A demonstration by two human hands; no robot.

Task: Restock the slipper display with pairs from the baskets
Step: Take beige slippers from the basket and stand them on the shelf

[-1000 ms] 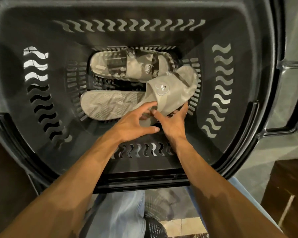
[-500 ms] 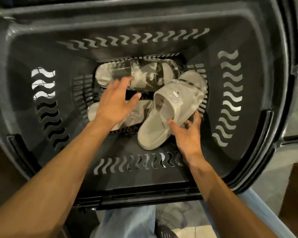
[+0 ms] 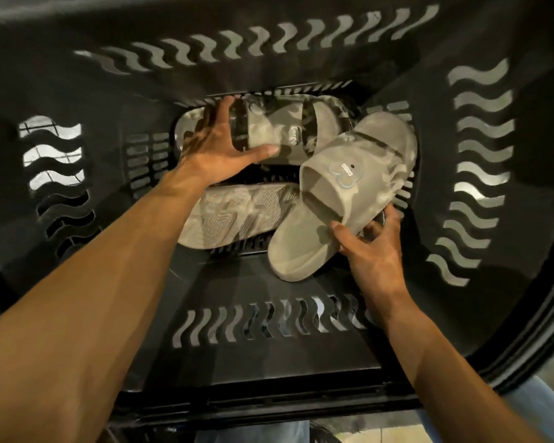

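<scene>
I look down into a deep black basket [image 3: 301,356]. Three grey camouflage slippers lie at its bottom. My right hand [image 3: 373,251] grips the nearest slipper [image 3: 339,199] at its side, thumb on the footbed, fingers under the sole; this slipper is tilted up. My left hand [image 3: 219,145] is spread over the far slipper [image 3: 288,129], thumb along its near edge and fingers over its far edge by the strap. A third slipper [image 3: 237,215] lies sole-up under my left wrist.
The basket's walls, pierced with wavy slots [image 3: 480,148], rise on all sides. Its near rim [image 3: 269,401] runs under my forearms. Blue jeans [image 3: 525,410] show below the rim at the right.
My left hand has reached farther in, from above the sole-up slipper onto the far slipper. My right hand has kept hold of the near slipper. The camera has moved closer.
</scene>
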